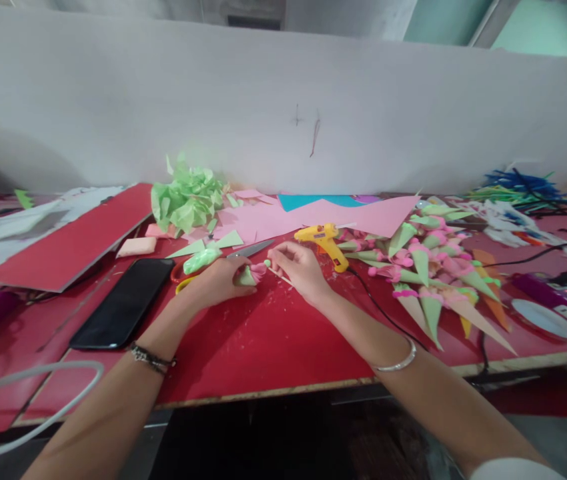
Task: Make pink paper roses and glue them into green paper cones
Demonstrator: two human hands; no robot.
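My left hand [219,281] is closed around a small paper cone [249,275], pale green with pink paper at its opening. Between the fingertips of my right hand [304,272] is a thin pale stick [281,276]. A tiny green ball [267,263] sits at the stick's end, close beside the pink paper; whether they touch is unclear. Scissors [256,249] lie behind my left hand, near a green wrapped lump [202,260]. Just beyond my right hand, a yellow glue gun [331,250] rests on the red table [273,353].
Many similar paper cones [431,267] are heaped at right, near a white-topped round lid [543,319] and a purple power strip [563,300]. A black phone [126,303] lies at left. Green tissue paper [188,197] and pink sheets [273,220] stand behind. The glue gun's cord [383,307] crosses the table.
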